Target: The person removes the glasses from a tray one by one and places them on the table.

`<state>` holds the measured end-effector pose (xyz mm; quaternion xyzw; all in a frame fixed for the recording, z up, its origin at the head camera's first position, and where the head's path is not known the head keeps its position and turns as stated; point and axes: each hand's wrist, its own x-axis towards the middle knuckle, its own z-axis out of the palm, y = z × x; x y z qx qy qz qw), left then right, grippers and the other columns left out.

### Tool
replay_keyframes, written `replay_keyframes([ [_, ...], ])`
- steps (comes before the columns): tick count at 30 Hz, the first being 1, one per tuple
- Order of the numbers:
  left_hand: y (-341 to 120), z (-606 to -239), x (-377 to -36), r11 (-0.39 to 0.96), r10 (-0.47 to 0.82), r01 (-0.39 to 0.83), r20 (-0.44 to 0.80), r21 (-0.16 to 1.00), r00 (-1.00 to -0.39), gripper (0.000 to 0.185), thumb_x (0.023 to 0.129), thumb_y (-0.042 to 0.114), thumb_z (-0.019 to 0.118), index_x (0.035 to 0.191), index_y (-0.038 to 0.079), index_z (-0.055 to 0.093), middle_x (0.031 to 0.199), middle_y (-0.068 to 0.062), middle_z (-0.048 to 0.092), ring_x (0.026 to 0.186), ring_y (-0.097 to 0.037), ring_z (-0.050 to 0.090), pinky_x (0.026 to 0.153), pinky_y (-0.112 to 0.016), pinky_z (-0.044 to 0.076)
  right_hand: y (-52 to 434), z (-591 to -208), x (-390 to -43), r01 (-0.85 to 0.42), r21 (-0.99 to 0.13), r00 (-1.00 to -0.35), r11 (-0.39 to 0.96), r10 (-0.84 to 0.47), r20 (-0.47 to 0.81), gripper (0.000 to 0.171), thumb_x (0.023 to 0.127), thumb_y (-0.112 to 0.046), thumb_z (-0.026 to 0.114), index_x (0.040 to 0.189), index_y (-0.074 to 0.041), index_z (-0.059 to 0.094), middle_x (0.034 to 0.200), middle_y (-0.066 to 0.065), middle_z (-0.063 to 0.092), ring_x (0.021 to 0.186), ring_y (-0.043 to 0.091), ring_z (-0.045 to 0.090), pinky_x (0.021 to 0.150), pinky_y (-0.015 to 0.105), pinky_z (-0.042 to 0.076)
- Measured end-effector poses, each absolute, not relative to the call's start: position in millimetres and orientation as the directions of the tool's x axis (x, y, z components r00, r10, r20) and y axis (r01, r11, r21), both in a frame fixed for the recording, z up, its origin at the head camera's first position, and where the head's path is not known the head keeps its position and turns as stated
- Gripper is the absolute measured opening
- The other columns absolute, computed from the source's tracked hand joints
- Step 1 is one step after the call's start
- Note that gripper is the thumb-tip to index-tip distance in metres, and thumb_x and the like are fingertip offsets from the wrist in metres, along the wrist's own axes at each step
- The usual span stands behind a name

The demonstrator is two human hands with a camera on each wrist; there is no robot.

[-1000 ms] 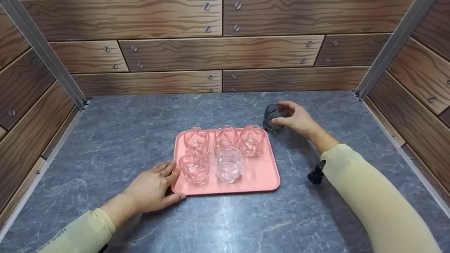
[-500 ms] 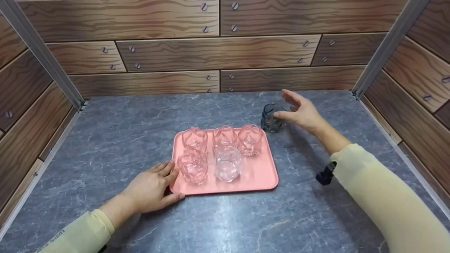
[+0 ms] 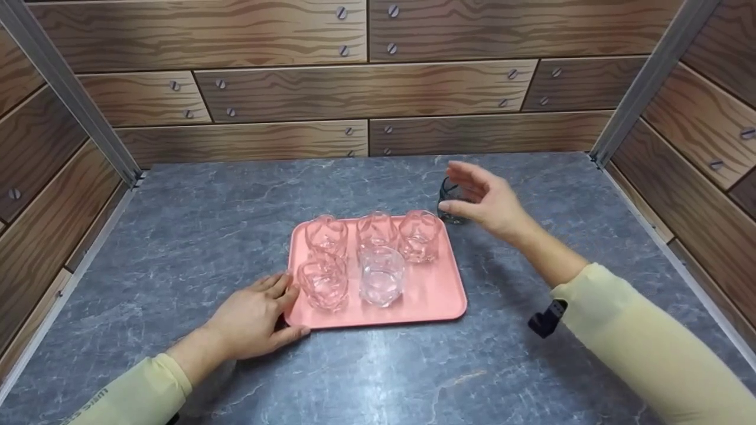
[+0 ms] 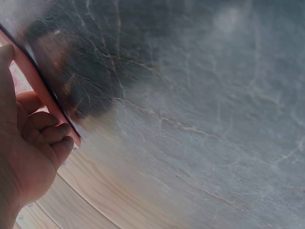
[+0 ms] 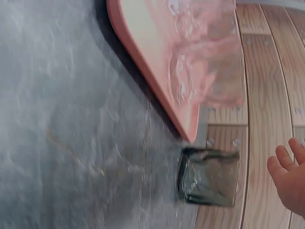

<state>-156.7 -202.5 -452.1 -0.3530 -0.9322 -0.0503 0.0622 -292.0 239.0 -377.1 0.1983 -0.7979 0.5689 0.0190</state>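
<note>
A pink tray (image 3: 437, 295) lies on the table, bearing several faceted drinking glasses. Most look pink-tinted, like the front-left glass (image 3: 325, 283); the front-middle glass (image 3: 383, 277) looks clear. My left hand (image 3: 251, 319) holds the tray's near left corner, thumb along the front edge and fingers at the left rim. Just beyond the tray's far right corner stands a dark grey glass (image 5: 208, 176), upright. In the head view my right hand (image 3: 487, 203) partly covers it, fingers extended and thumb apart. The right wrist view shows a gap between hand and glass.
Marbled grey tabletop (image 3: 207, 206) surrounds the tray. Wood-patterned walls (image 3: 283, 91) close off the back and sides, with metal corner posts (image 3: 641, 88) at left and right. A black wrist device (image 3: 548, 319) hangs below the right sleeve.
My right hand let go of the dark glass, drew back to the right, then came back leftward in front of it with fingers extended. My left hand and the tray stay put.
</note>
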Motion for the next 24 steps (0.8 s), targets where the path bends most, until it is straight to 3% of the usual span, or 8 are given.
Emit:
replay_keyframes([
  [24, -202.2, -452.6, -154.9, 0.737, 0.659, 0.675, 0.187, 0.032, -0.728, 0.078, 0.102, 0.059, 0.061, 0.142, -0.008, 0.063, 0.143, -0.035, 0.058, 0.131, -0.049, 0.060, 0.112, -0.056, 0.048, 215.1, -423.4, -270.1, -0.281, -0.910, -0.916, 0.306, -0.368, 0.159, 0.086, 0.088, -0.006, 0.088, 0.159, 0.006, 0.040, 0.161, 0.026, 0.045, 0.150, 0.039, 0.042, 0.125, 0.047, 0.033],
])
